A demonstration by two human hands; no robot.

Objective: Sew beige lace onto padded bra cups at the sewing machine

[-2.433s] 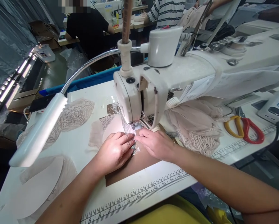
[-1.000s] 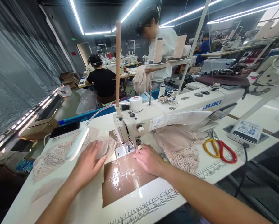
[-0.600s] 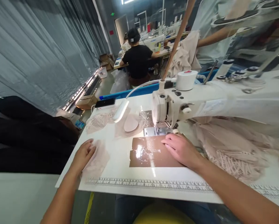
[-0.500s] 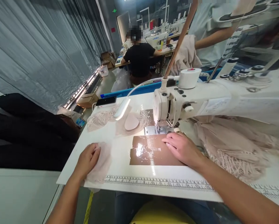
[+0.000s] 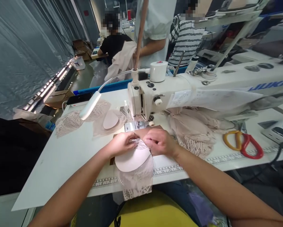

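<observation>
Just in front of the sewing machine (image 5: 142, 96), both hands are closed on a pale pink lace piece (image 5: 136, 178). My left hand (image 5: 122, 143) pinches its upper left edge, and my right hand (image 5: 161, 142) grips the upper right edge with curled fingers. A smooth, pale rounded pad (image 5: 132, 160) lies against the lace and covers part of it. The lower lace end hangs over the table's front edge. Partly hidden under the hands is a brown sheet (image 5: 158, 150). The machine's metal needle plate (image 5: 131, 126) sits right behind them.
More lace pieces (image 5: 69, 123) and a small pale pad (image 5: 110, 119) lie to the left, under a lamp (image 5: 90, 105). Bunched lace fabric (image 5: 193, 129) and red-and-yellow-handled scissors (image 5: 251, 146) are at right. A ruler strip (image 5: 170, 171) runs along the front. Co-workers are behind.
My left hand has come from the table's left side to the middle, bringing sheer fabric beside my right hand. My right hand has closed on the lace. The view has swung right.
</observation>
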